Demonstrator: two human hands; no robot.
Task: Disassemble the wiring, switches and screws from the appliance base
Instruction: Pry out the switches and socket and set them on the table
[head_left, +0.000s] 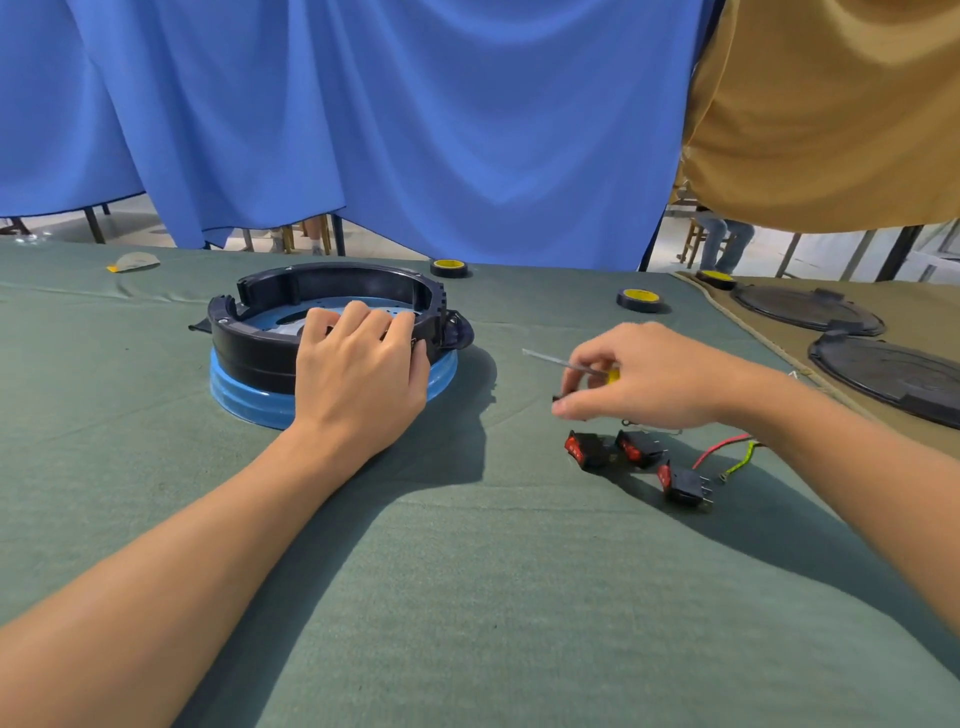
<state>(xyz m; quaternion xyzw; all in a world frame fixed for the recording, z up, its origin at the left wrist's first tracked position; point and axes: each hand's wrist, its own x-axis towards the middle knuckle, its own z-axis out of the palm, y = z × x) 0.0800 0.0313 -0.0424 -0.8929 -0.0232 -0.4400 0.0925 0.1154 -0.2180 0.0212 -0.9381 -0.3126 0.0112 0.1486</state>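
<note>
– Three switches (641, 448) are lying loose on the surface (467, 597), just under my right hand (639, 379), with the red and green-yellow wires (727, 454) trailing beside them.

– And what is that hand carrying?

– It is curling round the screwdriver (556, 360), shaft pointing left, while its fingertips are pinching a small dark piece (558, 399). I am not managing to tell whether that is a screw or something else.

– And the other one?

– My left hand (358, 379) is gripping the near rim of the appliance base (260, 358), fingers hooking over into the ring and steadying it.

– What is worrying you?

– I am juggling two things in one hand. If I am loosening the pinch to put the piece down, the screwdriver may be slipping as well and knocking the switches about. A small piece dropping on this green cloth could be rolling into a fold or under my arm and going missing. The base is also sitting apart from the pile, so going back to it tip-first is risking a scrape across my left fingers.
</note>
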